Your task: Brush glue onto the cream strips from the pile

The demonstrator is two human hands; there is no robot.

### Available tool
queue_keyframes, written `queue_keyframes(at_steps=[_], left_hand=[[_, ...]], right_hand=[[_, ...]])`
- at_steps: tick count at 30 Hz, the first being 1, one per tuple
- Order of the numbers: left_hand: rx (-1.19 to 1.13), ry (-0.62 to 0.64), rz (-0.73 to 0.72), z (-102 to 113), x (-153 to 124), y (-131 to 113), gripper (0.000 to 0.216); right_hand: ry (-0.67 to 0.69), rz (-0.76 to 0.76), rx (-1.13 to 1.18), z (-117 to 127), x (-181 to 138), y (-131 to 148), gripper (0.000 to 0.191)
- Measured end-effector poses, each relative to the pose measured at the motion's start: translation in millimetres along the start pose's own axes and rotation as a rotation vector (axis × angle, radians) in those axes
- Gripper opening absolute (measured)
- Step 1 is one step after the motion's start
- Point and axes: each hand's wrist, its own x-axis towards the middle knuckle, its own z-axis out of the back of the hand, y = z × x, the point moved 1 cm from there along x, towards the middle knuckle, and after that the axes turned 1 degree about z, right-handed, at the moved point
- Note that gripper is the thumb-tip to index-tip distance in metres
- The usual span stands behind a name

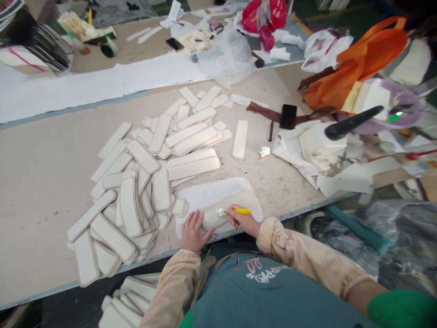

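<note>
My right hand [243, 219] is closed around a small brush with a yellow handle [243, 211]. Its pale, white-coated head rests on or just over a beige, strip-shaped piece [215, 217]. That piece lies on a white sheet with rounded corners [201, 189] at the table's near edge. My left hand [193, 231] lies with fingers stretched out over the left end of the beige piece, thumb apart from the fingers. Just left of it, a large loose heap of cream rounded strips [129, 205] spreads over the table.
One cream strip [240, 139] lies apart, beside a black phone [288, 116] and a dark thin tool [271, 131]. Rightward are a white container [321, 141], an orange bag [358, 64] and a purple basin [406, 105]. More strips [131, 300] are stacked below the table edge.
</note>
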Motion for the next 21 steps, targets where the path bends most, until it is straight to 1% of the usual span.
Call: queue_keyframes(at_steps=[4,6,8,9,10,12,14,16,18,19,21], left_hand=[[0.009,-0.014,-0.010,0,0,-1,0.062],[0.014,-0.017,-0.012,0,0,-2,0.061],[0.021,-0.019,-0.011,0,-1,-2,0.060],[0.025,-0.020,-0.011,0,-1,-2,0.060],[0.028,-0.019,-0.011,0,-1,-2,0.061],[0.031,-0.017,-0.012,0,0,-2,0.062],[0.033,-0.014,-0.018,0,1,-2,0.063],[0.036,-0.012,-0.029,1,1,-3,0.064],[0.042,-0.012,-0.038,2,2,-3,0.064],[0.046,-0.010,-0.040,2,2,-3,0.064],[0.053,0.002,-0.040,2,2,-2,0.063]], right_hand=[[-0.156,0.028,0.013,57,-9,5,0.030],[-0.235,0.045,0.003,81,-16,10,0.030],[-0.329,0.083,-0.053,94,-25,15,0.029],[-0.370,0.117,-0.107,97,-30,17,0.029],[-0.396,0.163,-0.183,95,-35,18,0.028],[-0.383,0.266,-0.394,84,-44,18,0.025],[-0.305,0.334,-0.629,65,-49,15,0.024],[-0.184,0.361,-0.798,42,-51,11,0.023],[-0.043,0.381,-0.845,19,-49,8,0.022],[0.030,0.398,-0.823,9,-48,7,0.022],[0.164,0.417,-0.700,-8,-43,7,0.022]])
